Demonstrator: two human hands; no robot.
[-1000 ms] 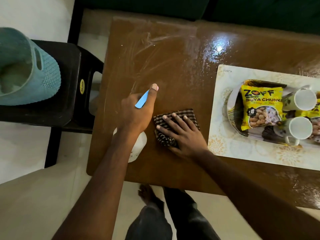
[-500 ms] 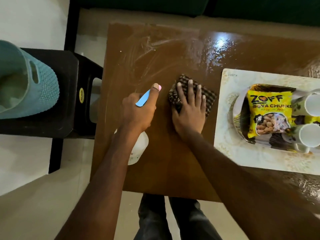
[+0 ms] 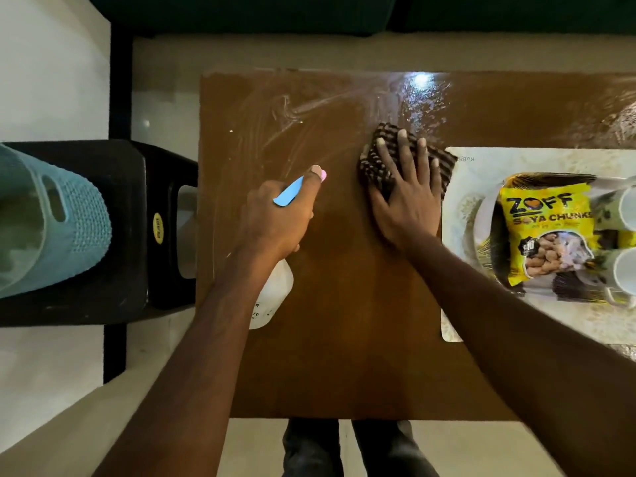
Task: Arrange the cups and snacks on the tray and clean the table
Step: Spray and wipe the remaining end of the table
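Fingers (image 3: 404, 153) of right hand (image 3: 406, 204) flat on cloth (image 3: 370, 163); left hand (image 3: 275, 225) grips spray bottle (image 3: 273, 290), nozzle (image 3: 323, 174) pointing away

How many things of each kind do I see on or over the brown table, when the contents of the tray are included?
Cups: 2
Snack packets: 1 plainly seen; a yellow edge between the cups may be a second
Plates: 1
Trays: 1
Cloths: 1
Spray bottles: 1
Total: 7

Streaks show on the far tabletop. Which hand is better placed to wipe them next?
Right. The right hand lies flat on the cloth, beside the streaks; the left hand grips the spray bottle.
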